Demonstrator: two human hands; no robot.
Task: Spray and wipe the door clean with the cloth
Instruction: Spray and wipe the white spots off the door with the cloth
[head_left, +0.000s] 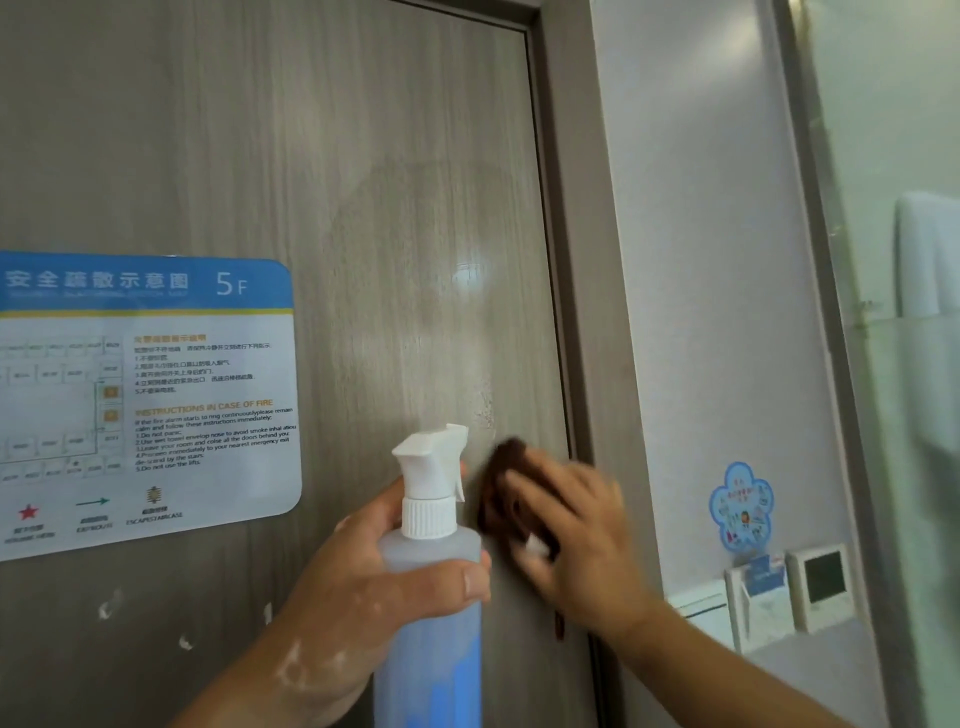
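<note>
Broadly, the grey wood-grain door (363, 156) fills the view, with a dull damp patch toward its right edge and a few droplets (485, 410) at that patch's lower end. A fire-escape notice (156, 389) is stuck along the door's left side. The left hand (358, 587) is wrapped round a spray bottle (431, 597), held near the door with its nozzle aimed right. The right hand (576, 530) lies flat with fingers spread, pressing the brown cloth (501, 493) against the door's right edge, just beside the frame (576, 260). Held only by flat pressure, the cloth could slide out and drop. A wide stroke leftward might wet the notice. The right hand is blurred, so any thumb pinch is unclear. The bottle's base is cut off below, and the white marks (109, 605) low on the door are hard to identify.
</note>
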